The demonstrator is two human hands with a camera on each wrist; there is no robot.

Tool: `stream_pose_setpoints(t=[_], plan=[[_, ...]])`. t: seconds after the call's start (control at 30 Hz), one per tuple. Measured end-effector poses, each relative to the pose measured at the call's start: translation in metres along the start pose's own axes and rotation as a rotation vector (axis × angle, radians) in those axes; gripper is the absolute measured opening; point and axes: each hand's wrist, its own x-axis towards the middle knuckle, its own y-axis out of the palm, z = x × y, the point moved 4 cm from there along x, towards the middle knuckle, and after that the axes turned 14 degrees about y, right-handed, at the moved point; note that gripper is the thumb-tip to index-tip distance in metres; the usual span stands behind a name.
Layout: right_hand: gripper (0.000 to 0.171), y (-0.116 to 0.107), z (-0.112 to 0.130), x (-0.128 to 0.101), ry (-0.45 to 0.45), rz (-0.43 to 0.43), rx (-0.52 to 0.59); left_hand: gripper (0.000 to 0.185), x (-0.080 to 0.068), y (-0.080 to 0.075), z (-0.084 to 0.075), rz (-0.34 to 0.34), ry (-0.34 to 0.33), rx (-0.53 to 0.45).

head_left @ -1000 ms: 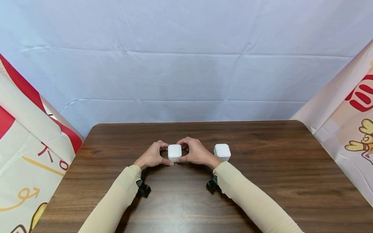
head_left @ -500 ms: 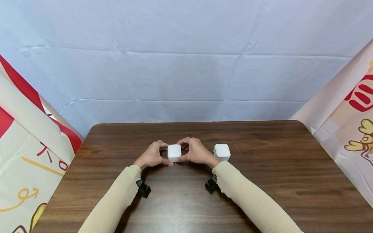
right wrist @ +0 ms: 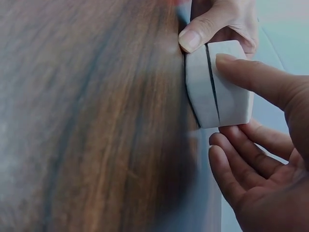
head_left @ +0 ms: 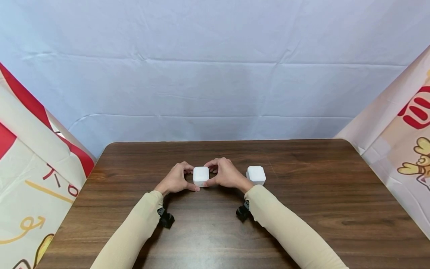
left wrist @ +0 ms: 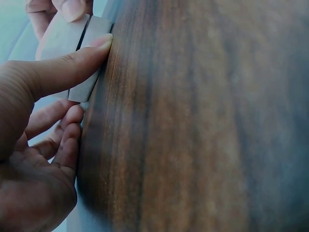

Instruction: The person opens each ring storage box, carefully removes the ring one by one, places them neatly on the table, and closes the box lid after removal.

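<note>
A small white rounded box (head_left: 201,175) stands on the brown table between both hands. Its dark seam, in the right wrist view, splits a lower part (right wrist: 200,89) from an upper part (right wrist: 234,99) and thins toward the right hand's side. My left hand (head_left: 174,180) grips the lower part from the left, thumb on the near face down by the tabletop. From the right, my right hand (head_left: 229,175) pinches the upper part, its thumb (right wrist: 241,70) on the near face and its fingers behind. A second white box (head_left: 256,175) sits to the right, just beyond the right wrist.
The wood-grain table (head_left: 319,194) ends at a back edge not far behind the boxes. A pale cloth (head_left: 215,74) hangs beyond it, and printed cloths stand at both sides. Each wrist bears a black camera mount (head_left: 166,218).
</note>
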Motion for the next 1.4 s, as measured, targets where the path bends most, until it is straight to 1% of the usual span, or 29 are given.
stream_pose_setpoints(t=[0.13,0.43,0.7,1.07,1.4], plan=[[0.052,-0.001,-0.001,0.001,0.015,0.011,0.029,0.057,0.0,0.0,-0.001,0.001,0.001,0.003],[0.05,-0.002,-0.004,0.006,0.046,0.05,0.071,0.053,0.001,0.0,0.0,-0.003,0.028,0.026],[0.049,-0.003,-0.005,0.007,0.073,0.074,0.116,0.053,0.002,0.0,0.001,-0.007,0.037,0.026],[0.046,-0.006,-0.006,0.01,0.15,0.135,0.209,0.051,0.001,0.0,-0.001,0.002,0.057,0.016],[0.047,-0.009,-0.004,0.013,0.193,0.186,0.274,0.048,0.002,0.001,0.0,0.012,0.061,0.019]])
